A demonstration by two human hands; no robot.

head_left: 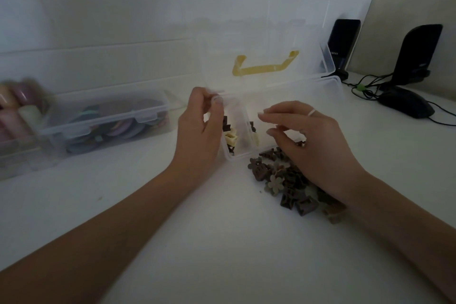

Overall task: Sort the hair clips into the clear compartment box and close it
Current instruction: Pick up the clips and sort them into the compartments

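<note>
With the box [249, 116] open at frame centre, its left wall pinched by the left hand [199, 131], and the right hand [313, 140] loosely curled, apparently empty, over the clips [291, 182] piled lower right, clips could be knocked astray or misfiled.

- Desk [197, 242] bare at 6 and 8 o'clock, free passage.
- Raised lid [261, 39] w/ yellow handle [261, 69] blocks 12.
- Closed box [108, 118] at 9.
- Clip pile [291, 182] at 4; mouse [404, 103], cables [365, 89] at 2.
</note>
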